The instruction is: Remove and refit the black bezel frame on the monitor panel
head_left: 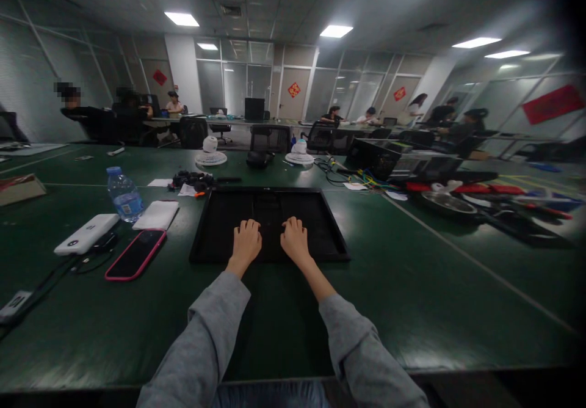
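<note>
A wide, shallow black rectangular casing [218, 225], like the frame of a monitor, lies on the green table in front of me. My left hand [247, 240] is over its near half, left of the middle, with the fingers curled down. Close by on the right, my right hand [295, 238] is curled in much the same way over the casing. The two hands are apart. The fingertips of both are turned away, and whatever they grip is hidden against the dark surface.
To the left are a pink-edged phone [136, 255], a white power bank [86, 234], a notepad [156, 215] and a water bottle [124, 194]. Dark tangled parts [192, 180] lie behind the casing. Cables, a metal pan [448, 203] and a computer case [373, 159] stand right. People sit farther back.
</note>
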`<move>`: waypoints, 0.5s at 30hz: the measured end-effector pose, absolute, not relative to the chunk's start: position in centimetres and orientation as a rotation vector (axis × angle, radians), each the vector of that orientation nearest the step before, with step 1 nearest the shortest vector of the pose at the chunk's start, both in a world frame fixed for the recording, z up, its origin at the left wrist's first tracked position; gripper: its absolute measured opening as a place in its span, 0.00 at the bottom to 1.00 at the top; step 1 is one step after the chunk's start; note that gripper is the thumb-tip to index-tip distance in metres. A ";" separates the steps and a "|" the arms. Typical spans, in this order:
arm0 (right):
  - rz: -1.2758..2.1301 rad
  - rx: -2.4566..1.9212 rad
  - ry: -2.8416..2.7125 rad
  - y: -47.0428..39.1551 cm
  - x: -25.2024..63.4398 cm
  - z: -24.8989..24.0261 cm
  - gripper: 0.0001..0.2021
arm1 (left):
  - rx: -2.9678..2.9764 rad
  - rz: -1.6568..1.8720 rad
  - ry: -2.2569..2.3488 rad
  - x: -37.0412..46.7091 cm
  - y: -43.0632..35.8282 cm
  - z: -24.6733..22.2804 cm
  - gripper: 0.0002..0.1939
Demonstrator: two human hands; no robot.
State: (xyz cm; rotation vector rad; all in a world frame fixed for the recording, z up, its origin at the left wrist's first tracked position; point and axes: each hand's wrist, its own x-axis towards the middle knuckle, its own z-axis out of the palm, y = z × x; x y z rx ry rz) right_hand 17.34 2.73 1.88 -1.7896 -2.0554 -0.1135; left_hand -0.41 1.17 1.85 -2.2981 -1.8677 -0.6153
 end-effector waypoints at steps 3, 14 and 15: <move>-0.093 -1.801 -2.036 2.4 17.0 1.9 0.19 | -2.299 -0.628 -1.893 -0.3 0.8 2.1 0.19; 0.004 -1.696 -1.968 2.4 17.5 1.0 0.19 | -2.302 -0.682 -1.913 -0.8 0.6 2.0 0.24; -0.005 -1.695 -1.974 2.4 17.5 0.9 0.19 | -2.294 -0.690 -1.914 -0.8 0.6 1.9 0.24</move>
